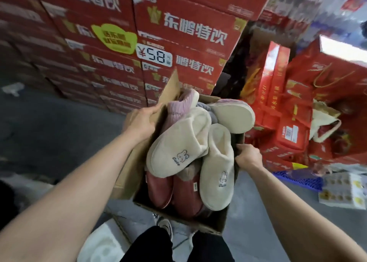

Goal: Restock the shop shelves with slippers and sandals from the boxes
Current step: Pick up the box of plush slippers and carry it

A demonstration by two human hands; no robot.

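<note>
floor (49, 138) is grey, smooth, blurry at the edges. looks like a shop storage aisle. ahead of you is a wall of stacked red drink cartons (178, 33), with a ¥58 price tag (154, 56) and a green sticker (116, 38) on the front. to the right sit tall red gift boxes (278, 78), tilted, and a red gift bag (337, 78) with gold cord handles. below those are a blue plastic pallet (305, 180) and white packs (341, 192) lying on the floor. a white scrap (14, 89) is on the floor far left.

you hold an open cardboard box (127, 174) between both arms, over your shoe (165, 227) and black trousers (151, 247). left grip (141, 122) is curled round the box's left flap, thumb on top. right grip (248, 158) is curled over the right rim.

the box is piled above its rim. on top are two cream slippers (178, 142) with rabbit embroidery. under them, at the near end, are dark red slippers (158, 188). at the far end are a pink slipper (178, 106) and a cream sole (234, 116) turned up. the cartons are close in front of the box, the gift boxes just beside it on the right.
</note>
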